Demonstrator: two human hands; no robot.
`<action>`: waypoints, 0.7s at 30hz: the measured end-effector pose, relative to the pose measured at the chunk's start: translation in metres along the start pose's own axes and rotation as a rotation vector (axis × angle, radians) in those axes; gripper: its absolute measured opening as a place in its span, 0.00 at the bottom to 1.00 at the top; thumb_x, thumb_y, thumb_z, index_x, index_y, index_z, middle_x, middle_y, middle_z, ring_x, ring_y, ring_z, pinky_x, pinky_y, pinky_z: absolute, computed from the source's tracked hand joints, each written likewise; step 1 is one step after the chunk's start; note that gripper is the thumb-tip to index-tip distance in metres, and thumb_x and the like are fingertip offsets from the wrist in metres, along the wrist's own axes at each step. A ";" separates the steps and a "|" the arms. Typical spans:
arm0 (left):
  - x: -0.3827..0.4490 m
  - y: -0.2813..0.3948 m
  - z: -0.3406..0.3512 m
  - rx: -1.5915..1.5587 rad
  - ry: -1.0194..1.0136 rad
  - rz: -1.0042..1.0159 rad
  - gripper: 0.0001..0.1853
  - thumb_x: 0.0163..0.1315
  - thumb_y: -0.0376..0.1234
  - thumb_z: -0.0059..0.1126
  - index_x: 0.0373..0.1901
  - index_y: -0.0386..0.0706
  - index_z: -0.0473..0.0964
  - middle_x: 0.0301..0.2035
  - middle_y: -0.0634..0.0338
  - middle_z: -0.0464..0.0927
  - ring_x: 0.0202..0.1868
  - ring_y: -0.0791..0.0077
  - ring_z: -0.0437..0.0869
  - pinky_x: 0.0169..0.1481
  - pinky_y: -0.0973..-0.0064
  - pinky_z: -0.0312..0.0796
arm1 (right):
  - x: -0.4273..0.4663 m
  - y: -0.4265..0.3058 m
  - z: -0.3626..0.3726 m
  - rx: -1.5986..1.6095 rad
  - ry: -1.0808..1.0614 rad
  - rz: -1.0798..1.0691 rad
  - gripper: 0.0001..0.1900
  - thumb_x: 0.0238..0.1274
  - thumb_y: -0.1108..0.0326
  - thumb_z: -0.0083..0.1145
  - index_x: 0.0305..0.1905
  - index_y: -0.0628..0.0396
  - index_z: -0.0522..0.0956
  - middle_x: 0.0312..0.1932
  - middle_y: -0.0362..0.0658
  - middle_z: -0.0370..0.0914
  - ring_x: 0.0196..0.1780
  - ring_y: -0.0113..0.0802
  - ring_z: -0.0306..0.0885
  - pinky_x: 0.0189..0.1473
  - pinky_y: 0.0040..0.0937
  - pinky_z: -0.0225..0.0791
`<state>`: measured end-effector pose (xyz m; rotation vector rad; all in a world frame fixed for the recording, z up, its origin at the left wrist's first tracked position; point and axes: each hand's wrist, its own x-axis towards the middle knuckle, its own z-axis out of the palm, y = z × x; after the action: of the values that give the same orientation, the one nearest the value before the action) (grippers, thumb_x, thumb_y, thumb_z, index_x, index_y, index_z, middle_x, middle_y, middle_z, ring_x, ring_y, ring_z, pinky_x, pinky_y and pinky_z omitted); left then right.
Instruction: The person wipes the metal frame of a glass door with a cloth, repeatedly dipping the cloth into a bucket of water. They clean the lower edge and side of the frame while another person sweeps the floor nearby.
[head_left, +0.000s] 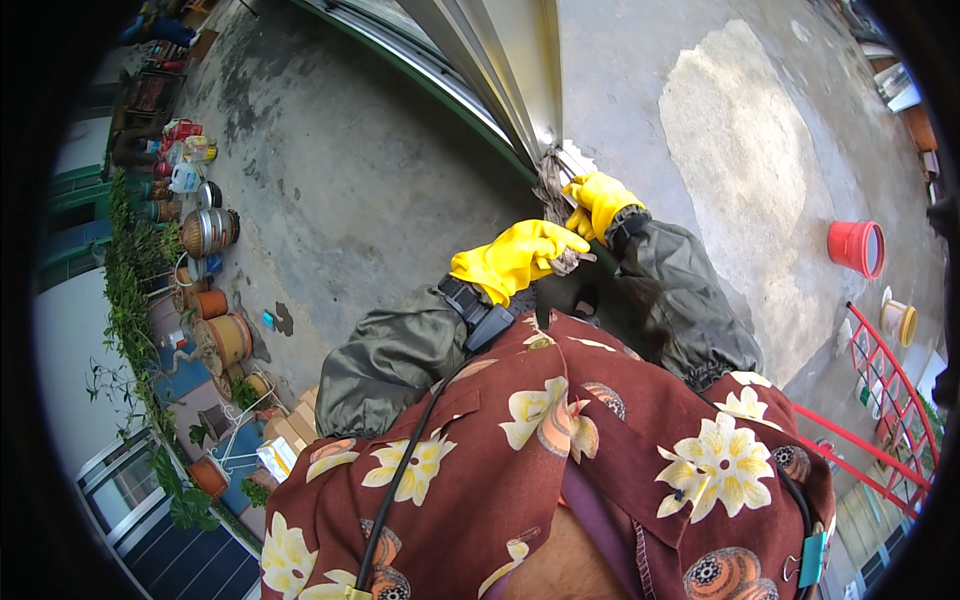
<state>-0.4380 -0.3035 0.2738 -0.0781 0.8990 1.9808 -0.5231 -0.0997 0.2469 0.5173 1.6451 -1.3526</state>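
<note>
Both my hands wear yellow rubber gloves, with dark grey sleeve covers over the forearms. In my left hand (521, 255), a bunched end of a wet-looking grey-brown cloth (552, 193) pokes out past the fingers. The cloth is twisted and runs up beside my right hand (600, 204), whose curled fingers grip its edge; part of that grip is hidden. Just beyond the hands stands the end of a metal door panel or frame (517, 67). Something white with a ragged edge (577, 159) shows behind the right fingers.
On the concrete floor (360, 150) at right stand a red bucket (851, 247) and a white-and-yellow bucket (898, 322). A red metal rack (892, 390) is near my right side. Flower pots (223, 341), a metal pot (210, 231) and plastic jugs (184, 177) line the left.
</note>
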 end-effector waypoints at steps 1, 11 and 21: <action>-0.001 0.000 -0.001 0.002 -0.012 -0.013 0.22 0.63 0.29 0.57 0.57 0.28 0.81 0.45 0.54 0.86 0.37 0.79 0.81 0.45 0.81 0.75 | -0.003 -0.001 0.002 0.073 0.043 0.022 0.14 0.79 0.62 0.51 0.59 0.54 0.80 0.28 0.56 0.86 0.18 0.42 0.79 0.19 0.39 0.70; 0.004 -0.027 -0.014 -0.071 -0.019 0.042 0.24 0.61 0.30 0.56 0.57 0.26 0.82 0.48 0.50 0.87 0.34 0.80 0.82 0.43 0.83 0.75 | -0.054 0.064 -0.037 0.023 -0.001 0.041 0.17 0.82 0.60 0.47 0.62 0.55 0.79 0.29 0.56 0.87 0.17 0.39 0.76 0.21 0.36 0.69; -0.001 -0.017 -0.006 -0.017 -0.032 -0.015 0.21 0.64 0.29 0.54 0.55 0.27 0.82 0.50 0.48 0.87 0.35 0.82 0.80 0.44 0.84 0.73 | -0.025 0.012 -0.029 -0.126 0.022 0.084 0.17 0.81 0.57 0.50 0.62 0.52 0.79 0.32 0.54 0.88 0.21 0.41 0.82 0.23 0.42 0.75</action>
<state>-0.4258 -0.3027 0.2598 -0.0626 0.8585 1.9712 -0.5129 -0.0637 0.2608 0.5222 1.6950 -1.1780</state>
